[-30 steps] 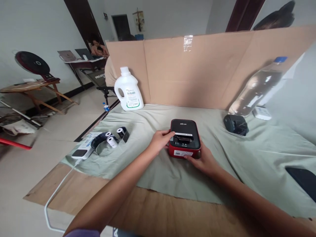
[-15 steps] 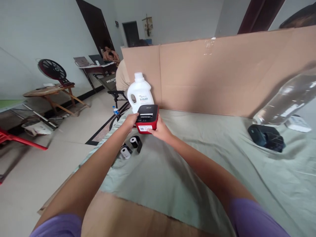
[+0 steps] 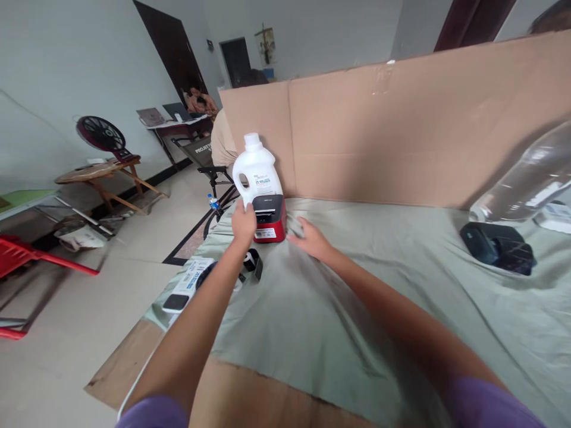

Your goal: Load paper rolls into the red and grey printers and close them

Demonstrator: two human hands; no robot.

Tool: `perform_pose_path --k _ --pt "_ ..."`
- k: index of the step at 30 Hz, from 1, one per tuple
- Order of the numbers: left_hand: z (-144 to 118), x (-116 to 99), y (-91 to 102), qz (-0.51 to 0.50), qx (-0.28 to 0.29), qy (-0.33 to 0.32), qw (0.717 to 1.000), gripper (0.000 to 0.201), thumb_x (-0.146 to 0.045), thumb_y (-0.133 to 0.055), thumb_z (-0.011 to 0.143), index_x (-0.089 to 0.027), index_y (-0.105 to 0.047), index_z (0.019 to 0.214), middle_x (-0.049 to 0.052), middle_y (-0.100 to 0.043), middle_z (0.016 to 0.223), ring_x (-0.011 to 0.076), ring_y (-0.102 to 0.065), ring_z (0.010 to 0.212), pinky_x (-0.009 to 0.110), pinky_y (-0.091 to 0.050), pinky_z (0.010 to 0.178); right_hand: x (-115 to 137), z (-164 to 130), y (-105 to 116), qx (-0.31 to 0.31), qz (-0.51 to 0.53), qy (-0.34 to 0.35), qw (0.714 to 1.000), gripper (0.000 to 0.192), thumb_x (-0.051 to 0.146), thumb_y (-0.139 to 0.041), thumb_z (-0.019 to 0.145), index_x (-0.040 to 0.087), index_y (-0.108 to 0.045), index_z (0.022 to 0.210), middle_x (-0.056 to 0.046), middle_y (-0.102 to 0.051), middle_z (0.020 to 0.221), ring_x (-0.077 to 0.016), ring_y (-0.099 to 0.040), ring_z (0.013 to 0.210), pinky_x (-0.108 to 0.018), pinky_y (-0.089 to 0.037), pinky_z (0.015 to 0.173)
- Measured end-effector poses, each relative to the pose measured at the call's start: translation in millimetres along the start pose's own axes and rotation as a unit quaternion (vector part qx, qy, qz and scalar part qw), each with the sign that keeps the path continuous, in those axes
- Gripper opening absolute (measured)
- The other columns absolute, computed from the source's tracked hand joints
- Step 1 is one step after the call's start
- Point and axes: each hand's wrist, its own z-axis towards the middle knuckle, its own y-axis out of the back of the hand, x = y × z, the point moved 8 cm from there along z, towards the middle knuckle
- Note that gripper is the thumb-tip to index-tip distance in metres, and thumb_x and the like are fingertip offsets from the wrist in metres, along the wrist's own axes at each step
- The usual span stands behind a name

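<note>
A red and black label printer [image 3: 275, 230] rests on the green cloth, in front of a large white detergent bottle [image 3: 260, 168]. Along the printer's left side is my left hand [image 3: 244, 224], its fingers pointing up; whether they still touch the casing I cannot make out. My right hand [image 3: 311, 240] is open just right of the printer, with a gap between them and nothing in its fingers. Nearer to me, paper rolls in a black holder [image 3: 255, 264] are partly hidden by my left forearm.
A white box [image 3: 193, 274] lies on the cloth's left edge. Cardboard [image 3: 348, 137] walls off the back. Far right are a black device [image 3: 497, 248] and a clear plastic bundle [image 3: 521, 175]. A person sits beyond the bottle, beside a folding chair [image 3: 200, 151].
The printer, held between both hands before, now stands on the cloth by the bottle. My right hand has let go and moved right. The white box has come into view.
</note>
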Motion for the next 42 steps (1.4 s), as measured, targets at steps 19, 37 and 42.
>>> perform_pose_path --k 19,37,42 --pt "-361 -62 -125.5 0.213 0.453 -0.414 0.760 0.058 -0.046 -0.020 0.103 -0.021 -0.043 0.150 0.007 -0.033 0.160 0.0208 -0.027 0.151 0.045 -0.021 0.124 -175 -284 370 -0.339 -0.271 -0.343 0.833 0.102 0.054 -0.074 0.069 0.001 -0.032 0.145 -0.031 -0.051 0.137 -0.0419 -0.050 0.128 -0.049 -0.043 0.101" --pt "-397 -64 -111.4 0.218 0.463 -0.479 0.714 0.065 -0.057 -0.028 0.100 -0.026 -0.025 0.157 0.003 -0.021 0.165 0.0287 -0.014 0.154 0.051 -0.013 0.125 -71 -243 251 -0.297 -0.221 -0.258 0.892 0.098 0.051 -0.073 0.064 0.010 -0.036 0.144 -0.021 -0.053 0.123 -0.0387 -0.054 0.116 -0.048 -0.044 0.099" --pt "-397 -63 -110.3 0.204 0.464 -0.478 0.717 0.066 -0.058 -0.028 0.100 -0.025 -0.027 0.157 0.004 -0.024 0.165 0.0302 -0.015 0.153 0.053 -0.012 0.124 -40 -230 189 -0.273 -0.196 -0.229 0.914 0.098 0.048 -0.074 0.064 0.005 -0.036 0.144 -0.024 -0.053 0.119 -0.0409 -0.053 0.115 -0.052 -0.042 0.100"
